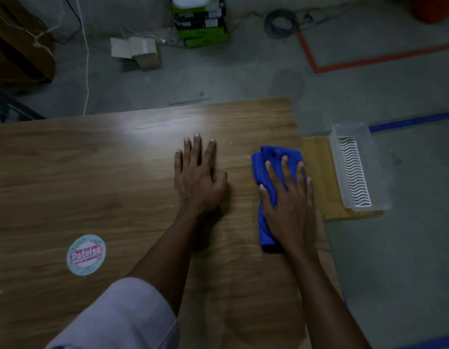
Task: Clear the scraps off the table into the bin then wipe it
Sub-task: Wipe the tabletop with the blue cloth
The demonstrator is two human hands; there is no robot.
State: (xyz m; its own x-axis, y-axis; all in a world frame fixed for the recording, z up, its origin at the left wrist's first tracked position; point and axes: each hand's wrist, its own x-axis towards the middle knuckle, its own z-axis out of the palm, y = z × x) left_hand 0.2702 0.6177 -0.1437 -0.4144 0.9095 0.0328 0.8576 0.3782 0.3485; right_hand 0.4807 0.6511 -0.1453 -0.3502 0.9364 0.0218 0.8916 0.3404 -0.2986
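Note:
A folded blue cloth [265, 167] lies near the right edge of the wooden table [92, 172]. My right hand [289, 200] presses flat on the cloth with its fingers spread and straight. My left hand [198, 177] rests flat on the bare tabletop to the left of the cloth, fingers straight. A clear plastic bin [359, 170] with slotted walls stands beyond the table's right edge on a brown cardboard piece [319, 172]. I see no scraps on the tabletop, only a few pale specks.
A round sticker [85, 254] is stuck to the table at the left. On the grey floor behind lie an open cardboard box [135, 51], stacked green and black boxes [200, 23], coiled cable [281, 23], and red and blue tape lines.

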